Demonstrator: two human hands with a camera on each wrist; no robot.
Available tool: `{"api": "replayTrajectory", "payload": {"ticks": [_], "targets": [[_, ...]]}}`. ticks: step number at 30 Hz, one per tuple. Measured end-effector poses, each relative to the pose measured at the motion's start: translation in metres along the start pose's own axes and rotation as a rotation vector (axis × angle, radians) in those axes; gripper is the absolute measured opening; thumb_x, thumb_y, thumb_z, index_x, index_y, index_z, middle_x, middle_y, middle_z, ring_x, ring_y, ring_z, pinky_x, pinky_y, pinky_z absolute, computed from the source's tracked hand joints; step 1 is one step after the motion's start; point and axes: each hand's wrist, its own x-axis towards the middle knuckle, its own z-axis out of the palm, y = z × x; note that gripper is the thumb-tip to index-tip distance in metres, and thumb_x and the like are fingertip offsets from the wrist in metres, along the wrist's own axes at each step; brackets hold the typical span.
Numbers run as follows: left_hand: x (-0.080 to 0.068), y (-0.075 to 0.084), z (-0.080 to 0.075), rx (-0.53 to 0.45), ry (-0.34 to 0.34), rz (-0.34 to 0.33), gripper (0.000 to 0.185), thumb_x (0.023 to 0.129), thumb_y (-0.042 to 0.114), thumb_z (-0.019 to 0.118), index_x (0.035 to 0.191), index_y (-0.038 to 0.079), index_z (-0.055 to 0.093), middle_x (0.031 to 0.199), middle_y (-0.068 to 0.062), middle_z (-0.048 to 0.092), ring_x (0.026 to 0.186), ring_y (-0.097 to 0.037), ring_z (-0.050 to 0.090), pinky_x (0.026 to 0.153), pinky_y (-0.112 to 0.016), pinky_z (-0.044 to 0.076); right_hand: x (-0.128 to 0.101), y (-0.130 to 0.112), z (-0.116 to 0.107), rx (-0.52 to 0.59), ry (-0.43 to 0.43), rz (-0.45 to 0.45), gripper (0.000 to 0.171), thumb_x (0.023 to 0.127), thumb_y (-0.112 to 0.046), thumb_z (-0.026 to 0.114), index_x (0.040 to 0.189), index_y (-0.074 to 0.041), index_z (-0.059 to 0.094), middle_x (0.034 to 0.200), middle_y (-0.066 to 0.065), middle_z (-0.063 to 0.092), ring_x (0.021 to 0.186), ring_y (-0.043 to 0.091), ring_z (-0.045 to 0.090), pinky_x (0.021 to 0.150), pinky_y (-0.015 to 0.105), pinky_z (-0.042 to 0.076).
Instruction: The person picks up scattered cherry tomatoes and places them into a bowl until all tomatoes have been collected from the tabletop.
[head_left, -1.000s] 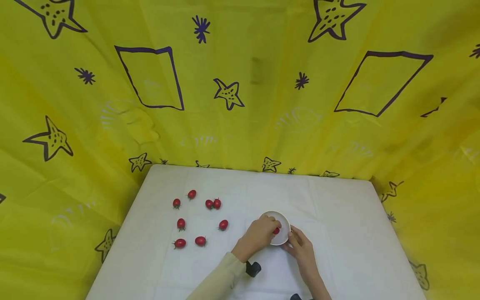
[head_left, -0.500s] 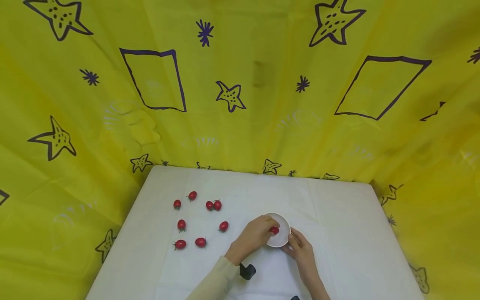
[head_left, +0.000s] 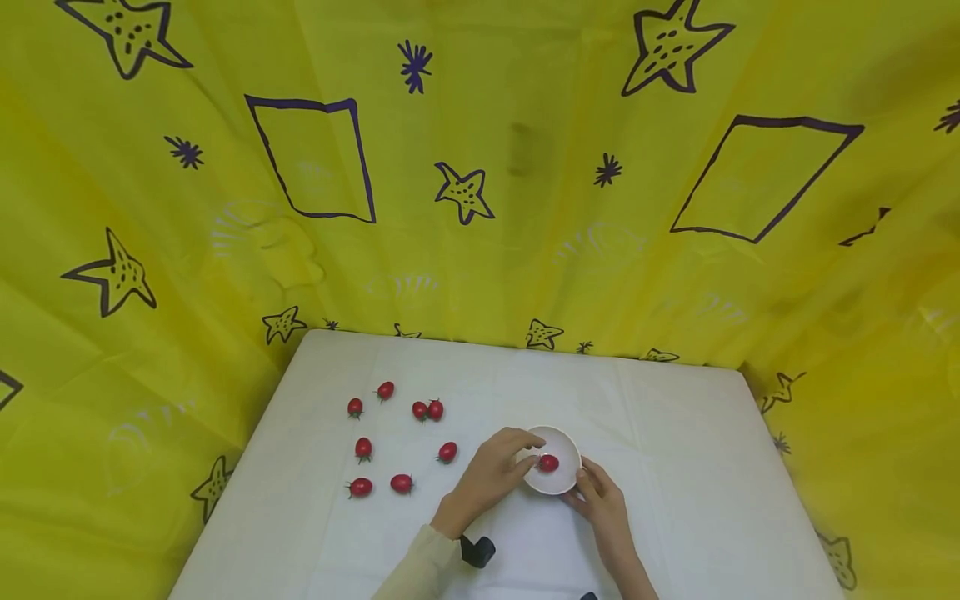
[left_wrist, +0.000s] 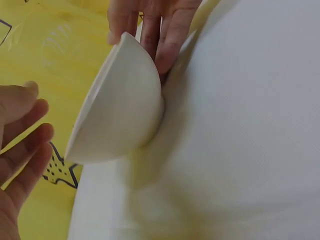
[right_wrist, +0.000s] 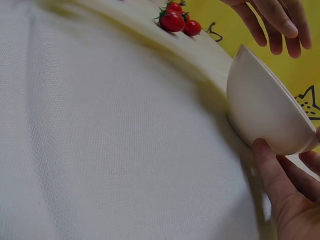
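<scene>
Your right hand (head_left: 603,508) steadies the bowl (head_left: 564,482) from its near right side, fingers laid against the outer wall and thumb at the rim, a light hold rather than a firm clasp. Your left hand (head_left: 491,472) hovers at the bowl's left rim with fingers loosely spread and nothing between them; the left wrist view shows those fingers (left_wrist: 22,145) apart from the wall, not touching.

One tomato (head_left: 548,463) lies inside the bowl, near its middle; nothing else shows in it. By the look of it, you are at the moment just after a drop, with the hand empty.

Eight more tomatoes lie loose on the white cloth (head_left: 675,433) to the left of the bowl; the closest (head_left: 447,452) sits just beyond your left hand. A further pick would call for a reach leftward to that one, a gentle pinch since the skin looks soft, while the right hand keeps the bowl from sliding.
</scene>
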Motion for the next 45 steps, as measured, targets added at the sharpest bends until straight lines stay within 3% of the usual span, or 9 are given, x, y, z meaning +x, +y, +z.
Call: {"api": "replayTrajectory", "payload": {"ticks": [5,9,16,27,34,41,45], "targets": [[-0.012,-0.011,-0.001,0.024,0.137,0.034,0.025,0.095,0.013,0.077,0.120,0.015,0.073,0.116,0.003,0.074,0.111,-0.013,0.067,0.099,-0.027,0.058,0.002,0.002,0.000,-0.012,0.010,-0.004,0.052,0.111,-0.025,0.050,0.152,0.006,0.043,0.150,0.037,0.050,0.131,0.040,0.063,0.093,0.030,0.061],[-0.022,-0.021,-0.001,0.049,0.183,0.012,0.028,0.092,0.012,0.080,0.119,0.016,0.073,0.115,0.004,0.074,0.111,-0.013,0.066,0.098,-0.028,0.058,0.002,0.003,0.001,-0.005,0.016,0.010,0.053,0.111,-0.026,0.051,0.152,0.006,0.043,0.150,0.037,0.049,0.131,0.037,0.064,0.093,0.030,0.061],[-0.037,-0.032,-0.012,0.054,0.199,-0.070,0.029,0.093,0.012,0.079,0.121,0.016,0.073,0.116,0.004,0.075,0.110,-0.012,0.066,0.097,-0.029,0.059,0.002,0.002,0.000,0.021,0.018,0.044,0.054,0.111,-0.026,0.051,0.154,0.005,0.041,0.153,0.034,0.048,0.128,0.027,0.065,0.095,0.030,0.061],[-0.059,-0.052,-0.028,0.110,0.282,-0.182,0.029,0.091,0.012,0.081,0.119,0.015,0.073,0.116,0.003,0.074,0.108,-0.015,0.067,0.095,-0.030,0.060,0.003,0.004,0.001,0.041,0.014,0.061,0.053,0.110,-0.025,0.052,0.154,0.003,0.042,0.155,0.032,0.047,0.121,0.011,0.067,0.096,0.029,0.060],[-0.069,-0.057,-0.036,0.151,0.277,-0.239,0.033,0.090,0.012,0.082,0.121,0.014,0.072,0.118,0.001,0.072,0.110,-0.017,0.063,0.096,-0.034,0.060,0.003,0.003,0.000,0.071,0.015,0.053,0.053,0.110,-0.024,0.053,0.153,0.004,0.043,0.154,0.033,0.047,0.113,0.003,0.067,0.095,0.029,0.060],[-0.073,-0.060,-0.041,0.216,0.264,-0.271,0.036,0.088,0.011,0.084,0.122,0.011,0.071,0.119,-0.004,0.071,0.114,-0.021,0.063,0.098,-0.038,0.059,0.002,0.001,0.001,0.043,0.001,0.052,0.052,0.111,-0.025,0.052,0.153,0.004,0.043,0.153,0.033,0.048,0.128,0.022,0.065,0.097,0.028,0.059],[-0.074,-0.060,-0.044,0.231,0.256,-0.291,0.038,0.087,0.012,0.085,0.122,0.010,0.071,0.120,-0.006,0.071,0.113,-0.022,0.064,0.098,-0.038,0.059,0.002,0.000,0.001,0.035,0.007,0.057,0.051,0.111,-0.024,0.051,0.153,0.005,0.043,0.152,0.034,0.048,0.125,0.021,0.066,0.096,0.029,0.060]]}}
